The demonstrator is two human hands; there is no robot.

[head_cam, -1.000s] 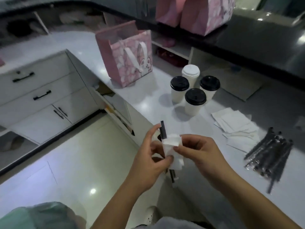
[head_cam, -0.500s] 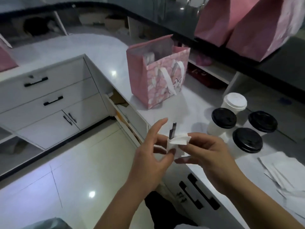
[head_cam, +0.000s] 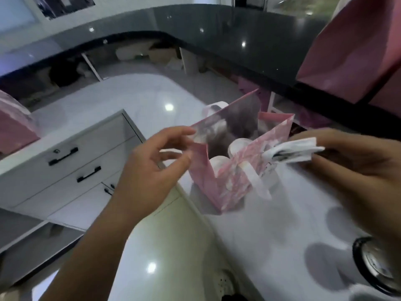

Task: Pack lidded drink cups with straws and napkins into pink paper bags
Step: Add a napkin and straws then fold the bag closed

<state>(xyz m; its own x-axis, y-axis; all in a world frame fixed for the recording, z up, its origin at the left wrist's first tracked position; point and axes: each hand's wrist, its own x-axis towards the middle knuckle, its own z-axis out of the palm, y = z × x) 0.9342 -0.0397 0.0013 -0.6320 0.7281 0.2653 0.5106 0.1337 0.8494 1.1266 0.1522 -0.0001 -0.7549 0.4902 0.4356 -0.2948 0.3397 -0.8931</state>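
No writing is legible. The pink bag [head_cam: 230, 181] stands upright between the hands on the counter [head_cam: 282, 235]; left hand [head_cam: 152, 170] pinches its rim, right hand [head_cam: 355, 155] grips a napkin-wrapped straw [head_cam: 290, 152] lying sideways, pointing bagward.

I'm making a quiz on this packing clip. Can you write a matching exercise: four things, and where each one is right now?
Things:
1. left hand
2. napkin bundle
3. white lids
4. black lid

Places:
A. inside the bag
B. at the bag's near-left rim
C. in the right hand
D. bottom right corner of the view, on the counter

Pairs: 1-B, 2-C, 3-A, 4-D
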